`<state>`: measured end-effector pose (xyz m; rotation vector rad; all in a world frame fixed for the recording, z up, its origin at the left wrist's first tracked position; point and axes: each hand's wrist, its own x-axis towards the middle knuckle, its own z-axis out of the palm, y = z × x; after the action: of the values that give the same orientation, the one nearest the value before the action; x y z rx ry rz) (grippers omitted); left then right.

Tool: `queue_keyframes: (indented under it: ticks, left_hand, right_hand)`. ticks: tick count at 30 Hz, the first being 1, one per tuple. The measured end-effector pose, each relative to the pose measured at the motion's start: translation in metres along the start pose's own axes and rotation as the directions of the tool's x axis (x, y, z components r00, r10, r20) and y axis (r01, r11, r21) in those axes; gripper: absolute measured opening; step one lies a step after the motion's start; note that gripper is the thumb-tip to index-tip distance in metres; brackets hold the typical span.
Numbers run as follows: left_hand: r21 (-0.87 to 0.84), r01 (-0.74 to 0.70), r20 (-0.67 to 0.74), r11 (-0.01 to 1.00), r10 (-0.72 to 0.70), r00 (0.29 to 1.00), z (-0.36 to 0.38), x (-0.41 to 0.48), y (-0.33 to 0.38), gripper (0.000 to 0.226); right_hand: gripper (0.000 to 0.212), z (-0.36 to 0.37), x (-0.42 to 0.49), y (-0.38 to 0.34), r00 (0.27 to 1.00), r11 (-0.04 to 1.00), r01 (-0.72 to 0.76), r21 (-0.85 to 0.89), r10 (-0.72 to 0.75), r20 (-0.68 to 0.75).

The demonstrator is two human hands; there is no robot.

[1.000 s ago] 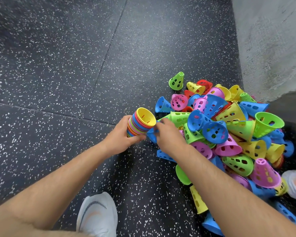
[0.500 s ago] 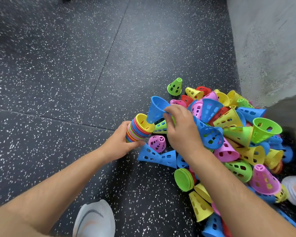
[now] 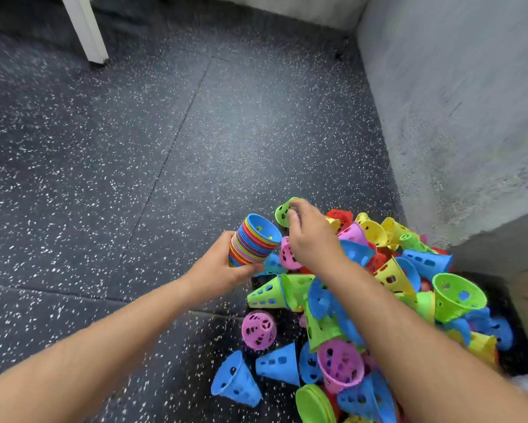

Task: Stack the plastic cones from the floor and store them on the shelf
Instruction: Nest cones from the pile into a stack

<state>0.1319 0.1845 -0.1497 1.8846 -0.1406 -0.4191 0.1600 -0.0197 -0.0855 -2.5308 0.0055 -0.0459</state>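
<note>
Dozens loose: perforated plastic cones in blue, green, pink, yellow and red [image 3: 378, 300] lie heaped on the speckled dark rubber floor [image 3: 119, 163] at lower right of the frame, against the grey concrete wall [image 3: 455, 102].
Nested stack: a multicoloured column of nested plastic cones [image 3: 252, 244], a blue one topmost with its wide mouth facing up and right, sits at centre frame.
Left hand [image 3: 217, 270]: closed around the lower part of the stack, holding it tilted.
Right hand [image 3: 311, 236]: fingers pinched on a lime-green perforated cone [image 3: 284, 210] at the far edge of the heap, just beside the stack's mouth.
Handling: the cones look light, thin-walled and slightly flexible, probably springy; the holes and rim give easy purchase, so a pinch at the rim or narrow tip should do.
Risk: squeezing the stack's side may jam cones; a loose hold could let it slide apart.
Shelf: not visible; only a white post [image 3: 85, 29] at upper left.
</note>
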Motion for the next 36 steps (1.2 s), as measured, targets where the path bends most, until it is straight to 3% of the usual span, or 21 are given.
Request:
queue_keyframes:
  ticks: [4,7,10,13,16,18,21,25,29,32,36]
  left_hand:
    - [0.011,0.012,0.017,1.0,-0.012,1.0,0.008,0.029,0.009,0.052]
    - [0.011,0.031,0.034,0.999,-0.031,0.999,0.014,0.038,0.013,0.048]
    - [0.0,0.049,0.049,0.999,-0.049,0.998,0.015,0.041,0.014,0.048]
    - [-0.014,0.077,0.058,0.997,-0.076,0.995,0.013,0.04,0.015,0.051]
    - [-0.038,0.104,0.065,0.994,-0.101,0.993,0.011,0.036,0.019,0.053]
    - [-0.03,0.109,0.054,0.994,-0.107,0.993,0.01,0.031,0.024,0.048]
    - [0.002,0.104,0.013,0.995,-0.104,0.994,0.009,0.022,0.034,0.046]
    - [-0.021,0.102,-0.008,0.995,-0.102,0.995,0.005,0.007,0.047,0.047]
    - [0.026,0.051,-0.038,0.998,-0.05,0.998,0.005,-0.014,0.067,0.048]
    - [0.023,0.035,-0.026,0.999,-0.034,0.999,0.007,-0.035,0.083,0.052]
    - [0.028,-0.015,-0.007,1.0,0.015,1.0,0.014,-0.069,0.101,0.052]
  right_hand:
    - [0.042,0.008,0.061,0.036,0.98,0.968,-0.139,-0.209,0.164,0.11]
    - [0.053,0.024,0.086,0.046,0.957,0.941,-0.137,-0.309,0.206,0.203]
    - [0.051,0.04,0.097,0.051,0.928,0.931,-0.125,-0.342,0.233,0.292]
    - [0.035,0.048,0.099,0.051,0.938,0.921,-0.127,-0.369,0.232,0.258]
    - [0.032,0.044,0.095,0.05,0.951,0.918,-0.144,-0.37,0.232,0.206]
    - [0.038,0.033,0.092,0.05,0.958,0.931,-0.178,-0.319,0.238,0.159]
    - [0.059,0.006,0.082,0.043,0.971,0.973,-0.21,-0.1,0.22,0.095]
    - [0.081,-0.039,0.053,0.015,0.988,0.981,-0.149,0.128,0.141,0.065]
    - [0.061,-0.07,0.012,-0.014,0.998,0.943,-0.049,0.328,0.055,-0.008]
    - [0.052,-0.082,-0.018,-0.033,0.998,0.9,-0.056,0.432,0.056,0.013]
    - [0.048,-0.092,-0.062,-0.054,0.999,0.919,-0.044,0.391,0.037,0.027]
